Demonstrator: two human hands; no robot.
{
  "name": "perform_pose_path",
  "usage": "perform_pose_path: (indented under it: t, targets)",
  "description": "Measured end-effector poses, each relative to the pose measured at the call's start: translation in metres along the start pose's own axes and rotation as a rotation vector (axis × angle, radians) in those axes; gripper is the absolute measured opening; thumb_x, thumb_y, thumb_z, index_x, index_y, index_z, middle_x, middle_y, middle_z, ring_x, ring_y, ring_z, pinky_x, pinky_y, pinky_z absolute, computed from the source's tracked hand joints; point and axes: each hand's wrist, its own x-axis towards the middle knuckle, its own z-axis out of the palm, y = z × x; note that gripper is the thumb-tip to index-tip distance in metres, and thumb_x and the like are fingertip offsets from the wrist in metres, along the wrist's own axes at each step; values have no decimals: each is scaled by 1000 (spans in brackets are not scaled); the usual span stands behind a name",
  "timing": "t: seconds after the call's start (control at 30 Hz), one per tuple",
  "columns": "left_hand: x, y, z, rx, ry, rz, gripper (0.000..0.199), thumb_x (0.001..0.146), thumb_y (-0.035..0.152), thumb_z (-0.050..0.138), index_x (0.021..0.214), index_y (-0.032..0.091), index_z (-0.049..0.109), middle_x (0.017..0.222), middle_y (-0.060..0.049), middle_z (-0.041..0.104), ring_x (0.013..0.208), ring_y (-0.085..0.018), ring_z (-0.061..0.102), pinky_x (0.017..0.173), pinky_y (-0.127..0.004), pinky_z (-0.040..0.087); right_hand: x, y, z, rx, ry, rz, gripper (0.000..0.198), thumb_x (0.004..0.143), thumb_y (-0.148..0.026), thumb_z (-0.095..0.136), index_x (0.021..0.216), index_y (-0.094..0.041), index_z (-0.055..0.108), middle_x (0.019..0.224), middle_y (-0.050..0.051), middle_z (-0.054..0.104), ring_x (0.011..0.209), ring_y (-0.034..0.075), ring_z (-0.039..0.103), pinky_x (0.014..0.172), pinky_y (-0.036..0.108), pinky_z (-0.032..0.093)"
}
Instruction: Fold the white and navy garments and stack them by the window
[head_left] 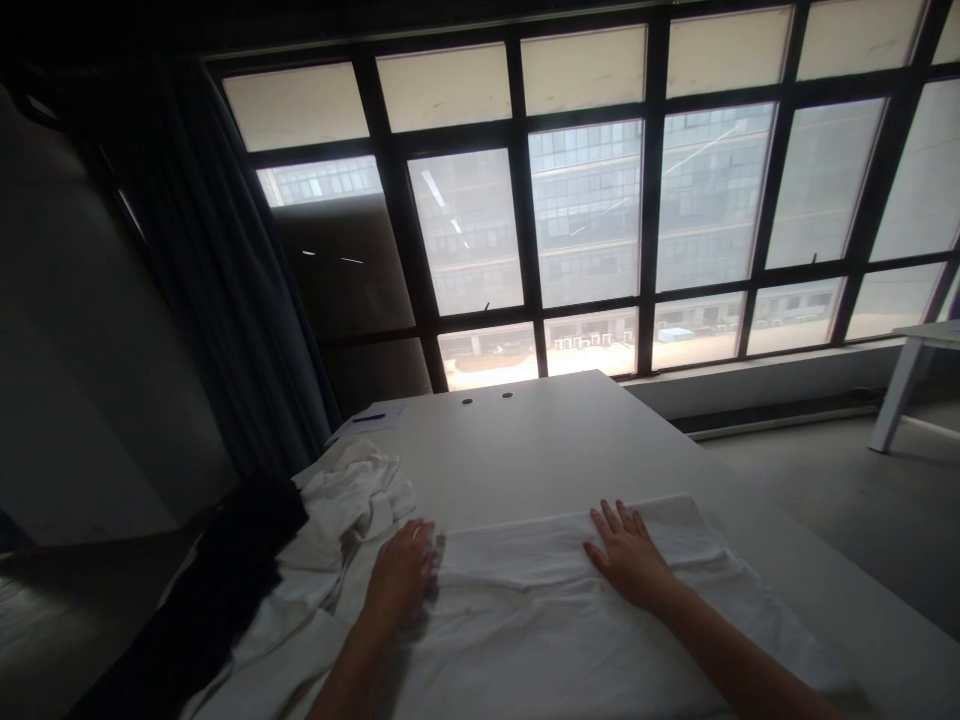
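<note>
A white cloth garment (525,640), its kind not clear, lies spread on the white table in front of me, with soft wrinkles across it. My right hand (626,555) rests flat on its far part, fingers spread and palm down. At its left side is my left hand (401,570), fingers slightly bent and apart, touching the cloth near its far left corner. Part of the left hand's fingers is in shadow and a little blurred. Left of that hand, a crumpled heap of white cloth (352,500) lies beside the spread piece.
Dark cloth (232,590) hangs over the left side of the table (540,450). At the far left corner lie a paper and a blue pen (369,417). Two round cable holes sit near the far edge. Windows and a dark curtain (225,270) stand behind; another table (900,390) is right.
</note>
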Motion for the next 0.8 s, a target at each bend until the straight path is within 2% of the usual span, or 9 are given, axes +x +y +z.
perform_pose_path:
  t: [0.07, 0.17, 0.27, 0.37, 0.53, 0.8]
  targets:
    - [-2, 30, 5, -51, -29, 125, 45, 94, 27, 50, 138, 27, 57, 149, -6, 54, 143, -25, 43, 118, -42, 35, 0, 0, 0, 3, -7, -5, 81, 96, -68, 24, 157, -16, 34, 166, 14, 24, 153, 37, 14, 122, 53, 4]
    - [-13, 73, 14, -179, -116, 353, 50, 99, 36, 46, 149, 30, 47, 162, -6, 37, 150, -28, 31, 122, -51, 28, 1, 0, -1, 3, -21, -14, 82, 96, -68, 24, 157, -15, 34, 165, 15, 26, 153, 36, 18, 121, 53, 6]
    - [-27, 99, 15, -206, -231, 417, 56, 104, 53, 36, 157, 38, 30, 167, -1, 20, 154, -29, 19, 123, -57, 19, 1, 1, -3, 2, -26, -18, 82, 96, -69, 23, 157, -16, 34, 165, 14, 26, 153, 36, 18, 122, 53, 7]
    - [-34, 104, 8, -181, -318, 361, 61, 102, 66, 29, 157, 42, 22, 167, 1, 12, 155, -30, 12, 123, -61, 14, 1, 5, -7, 19, -60, -23, 85, 95, -71, 22, 158, -15, 30, 166, 13, 22, 154, 33, 14, 123, 52, 7]
    - [-34, 99, -4, -162, -352, 296, 67, 98, 73, 25, 158, 44, 18, 167, 2, 7, 155, -30, 8, 123, -62, 10, 2, 29, -17, 50, -147, 11, 92, 94, -73, 17, 159, -9, 22, 168, 12, 14, 155, 29, 10, 123, 54, 6]
    - [-33, 104, -8, -154, -391, 257, 72, 95, 79, 23, 158, 44, 17, 167, 3, 5, 155, -30, 5, 122, -64, 7, 11, 114, -9, -40, -165, 201, 84, 96, -64, 17, 160, -9, 20, 168, 12, 9, 155, 27, 6, 124, 52, 7]
